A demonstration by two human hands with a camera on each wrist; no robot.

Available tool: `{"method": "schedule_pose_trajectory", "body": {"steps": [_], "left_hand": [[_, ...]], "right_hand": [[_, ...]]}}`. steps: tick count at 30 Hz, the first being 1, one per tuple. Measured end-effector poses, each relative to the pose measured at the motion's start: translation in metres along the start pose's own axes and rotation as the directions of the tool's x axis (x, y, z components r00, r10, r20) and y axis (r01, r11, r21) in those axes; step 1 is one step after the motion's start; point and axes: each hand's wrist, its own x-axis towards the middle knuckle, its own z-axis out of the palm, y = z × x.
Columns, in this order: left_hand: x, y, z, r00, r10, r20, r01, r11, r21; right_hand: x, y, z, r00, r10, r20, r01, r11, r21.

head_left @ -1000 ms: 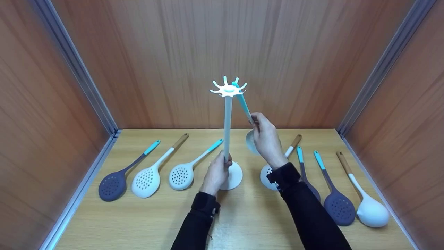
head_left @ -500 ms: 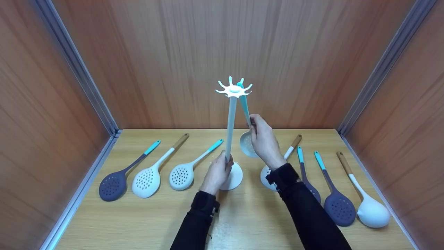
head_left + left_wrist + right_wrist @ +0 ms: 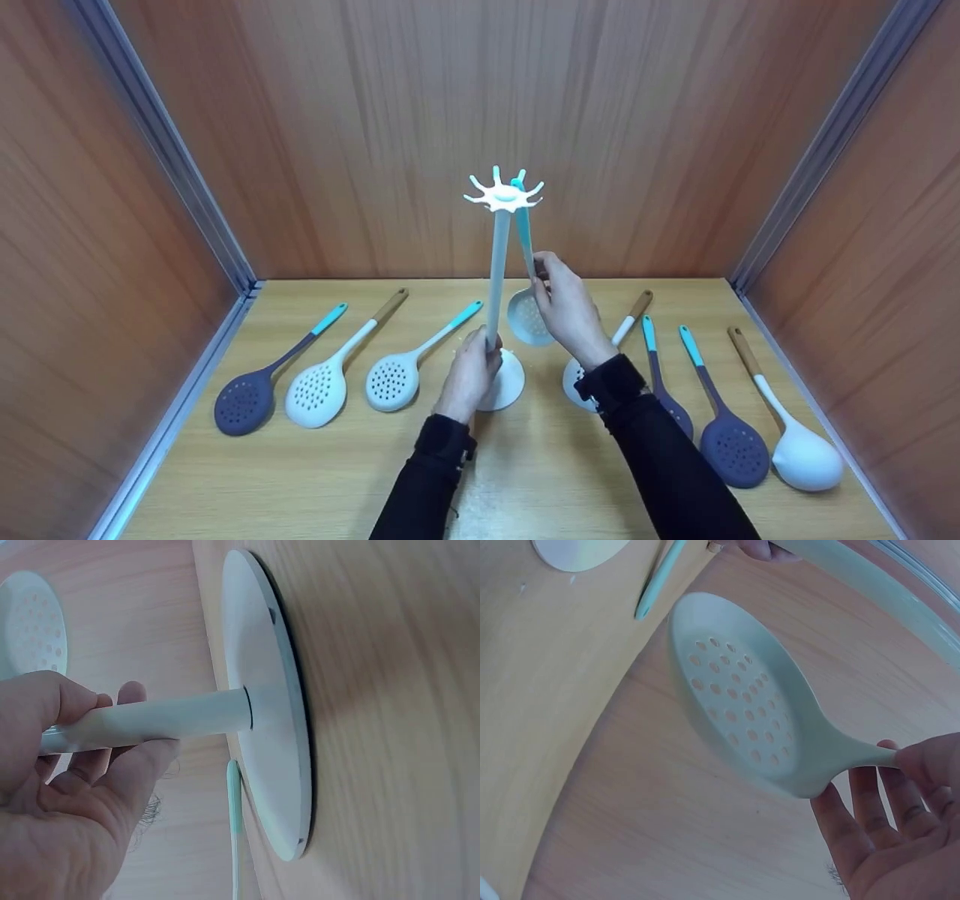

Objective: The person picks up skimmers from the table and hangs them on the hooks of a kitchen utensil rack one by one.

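A white utensil stand [image 3: 499, 262] rises in the middle, with a ring of hooks at its top and a round base [image 3: 266, 705] flat on the table. My left hand [image 3: 471, 375] grips its pole low down, above the base. My right hand [image 3: 570, 304] pinches a white skimmer [image 3: 739, 690] by the lower part of its handle. The skimmer hangs head down, its perforated bowl beneath my fingers. Its turquoise handle end reaches up behind the hooks on the right side; whether it touches a hook cannot be told.
Left on the table lie a dark skimmer [image 3: 244, 403], a wood-handled white skimmer [image 3: 315, 394] and a turquoise-handled white skimmer [image 3: 392, 381]. At right lie another white skimmer [image 3: 576, 382], a dark slotted spoon [image 3: 671, 405], a dark slotted turner [image 3: 733, 450] and a white ladle [image 3: 806, 457]. Wooden panels stand around.
The stand's top has shifted slightly right. My right hand has moved a little left and down, and the skimmer's bowl has swung left towards the pole. The handle end stays at the hooks.
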Motion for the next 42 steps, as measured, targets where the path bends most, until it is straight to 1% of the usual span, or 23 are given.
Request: {"method": "schedule_pose_trajectory", "body": {"steps": [3,6,9,13,16,21,24,31,34,38,42], "left_hand": [[-0.001,0.0,0.001,1.0,-0.009,-0.012,0.009,1.0,0.008],[-0.002,-0.001,0.002,0.999,-0.034,-0.01,0.034,0.999,0.013],[-0.002,-0.001,0.002,0.999,-0.04,-0.007,0.04,0.999,0.012],[-0.002,-0.003,0.001,1.0,0.012,-0.022,-0.011,0.999,0.03],[-0.002,-0.003,0.001,0.998,0.046,-0.029,-0.045,0.998,0.041],[-0.001,-0.004,0.0,0.999,0.037,-0.01,-0.037,0.999,0.014],[-0.002,-0.004,0.0,1.0,0.031,0.005,-0.031,1.0,0.001],[-0.002,-0.004,0.0,1.0,0.028,0.014,-0.028,1.0,0.003],[-0.002,-0.004,0.0,0.999,0.036,0.011,-0.036,0.999,0.009],[-0.002,-0.004,0.0,0.999,0.04,0.01,-0.04,0.999,0.001],[-0.001,-0.004,0.0,0.999,0.038,0.015,-0.038,0.999,0.0]], "right_hand": [[0.0,0.0,0.0,1.0,0.009,0.007,-0.009,1.0,-0.002],[0.0,0.001,0.0,1.0,0.013,0.011,-0.012,1.0,-0.003],[0.0,0.002,0.0,1.0,-0.002,0.006,0.002,1.0,-0.007],[0.0,0.004,0.0,0.999,-0.049,-0.003,0.049,0.999,-0.013],[0.0,0.007,-0.001,0.998,-0.064,-0.002,0.064,0.998,-0.011],[-0.001,0.01,-0.004,0.999,-0.035,0.008,0.035,0.999,0.02],[-0.001,0.013,-0.007,1.0,-0.013,0.009,0.013,1.0,0.023],[-0.002,0.02,-0.017,0.999,0.03,0.035,-0.029,0.999,-0.023],[-0.002,0.024,-0.021,0.995,0.073,0.063,-0.07,0.997,-0.041],[-0.003,0.031,-0.026,0.989,0.112,0.094,-0.105,0.992,-0.074],[-0.003,0.039,-0.031,0.989,0.117,0.095,-0.108,0.99,-0.089]]}}
